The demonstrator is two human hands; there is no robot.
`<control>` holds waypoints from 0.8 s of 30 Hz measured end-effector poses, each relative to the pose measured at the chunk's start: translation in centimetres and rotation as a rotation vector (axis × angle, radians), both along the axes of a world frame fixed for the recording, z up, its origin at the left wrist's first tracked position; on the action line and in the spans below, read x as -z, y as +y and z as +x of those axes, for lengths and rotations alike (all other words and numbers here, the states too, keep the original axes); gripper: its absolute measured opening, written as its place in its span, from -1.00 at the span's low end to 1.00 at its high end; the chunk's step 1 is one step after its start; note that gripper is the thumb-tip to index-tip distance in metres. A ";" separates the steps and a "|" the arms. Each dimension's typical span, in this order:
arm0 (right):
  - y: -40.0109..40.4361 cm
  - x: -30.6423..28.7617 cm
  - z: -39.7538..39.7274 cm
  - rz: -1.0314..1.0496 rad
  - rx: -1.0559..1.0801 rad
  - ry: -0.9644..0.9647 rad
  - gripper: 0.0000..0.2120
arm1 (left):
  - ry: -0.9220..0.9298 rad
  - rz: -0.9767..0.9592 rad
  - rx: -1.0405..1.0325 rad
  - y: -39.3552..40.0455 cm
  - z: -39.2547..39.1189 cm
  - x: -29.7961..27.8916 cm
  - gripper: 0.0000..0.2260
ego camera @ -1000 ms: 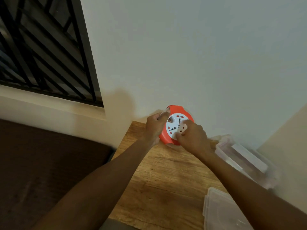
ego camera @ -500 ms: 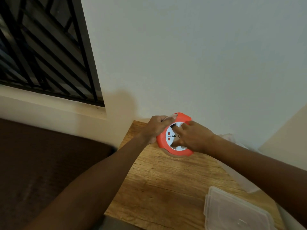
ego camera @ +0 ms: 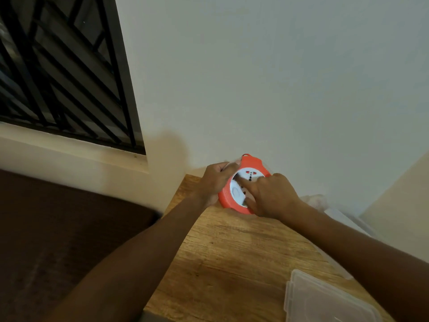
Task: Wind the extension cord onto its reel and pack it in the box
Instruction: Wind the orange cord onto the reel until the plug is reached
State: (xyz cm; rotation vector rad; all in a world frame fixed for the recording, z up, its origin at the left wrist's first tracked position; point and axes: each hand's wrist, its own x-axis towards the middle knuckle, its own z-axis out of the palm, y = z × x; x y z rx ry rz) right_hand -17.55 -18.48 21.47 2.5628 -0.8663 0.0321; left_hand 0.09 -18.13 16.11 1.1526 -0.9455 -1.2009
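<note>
Head view: reel being wound at the table's far edge.
Left hand (ego camera: 214, 180) grips the reel (ego camera: 232, 198) rim; right hand (ego camera: 271, 196), fingers curled on its white face, has turned since earlier, so winding continues. Lid (ego camera: 325, 300) lies near.

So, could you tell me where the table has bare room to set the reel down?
The widest bare patch of table lies between the two forearms, bordered by the reel at the far end and the lid at the near right. The far end is crowded: both hands, left and right, hold the reel there. The box fills the right edge.
</note>
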 end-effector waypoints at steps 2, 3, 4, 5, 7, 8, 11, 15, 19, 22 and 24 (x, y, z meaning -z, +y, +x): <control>0.4 1.1 0.5 0.070 0.170 -0.174 -0.37 | 0.013 -0.019 -0.074 -0.3 -0.7 0.3 -0.58; 0.5 1.4 0.7 0.106 0.217 -0.223 -0.38 | 0.010 -0.026 -0.097 -0.4 -1.0 0.3 -0.54; 0.6 1.6 0.8 0.140 0.250 -0.258 -0.39 | 0.007 -0.025 -0.107 -0.4 -1.2 0.4 -0.51; 0.6 1.8 0.8 0.164 0.273 -0.285 -0.40 | 0.004 -0.017 -0.111 -0.4 -1.4 0.4 -0.49; 0.8 2.2 0.6 0.184 0.312 -0.310 -0.40 | -0.018 0.007 -0.108 -0.3 -1.7 0.5 -0.61; 0.9 2.3 0.5 0.189 0.329 -0.310 -0.39 | -0.030 0.017 -0.108 -0.3 -1.9 0.4 -0.72; 1.2 2.4 0.4 0.237 0.384 -0.302 -0.37 | -0.014 0.033 -0.099 -0.3 -2.2 0.5 -0.83; 1.3 2.0 0.4 0.394 0.453 -0.312 -0.35 | 0.002 0.067 -0.093 0.1 -2.4 0.7 -0.82; 1.3 1.7 0.5 0.297 0.400 -0.177 -0.36 | 0.016 0.109 -0.081 0.2 -2.2 1.4 -0.85; 1.6 1.5 0.5 0.092 0.282 -0.027 -0.44 | -0.003 0.109 -0.078 0.3 -2.0 1.5 -0.83; 1.9 0.7 0.4 0.017 0.195 0.031 -0.60 | -0.023 0.105 -0.071 0.3 -1.9 1.6 -0.82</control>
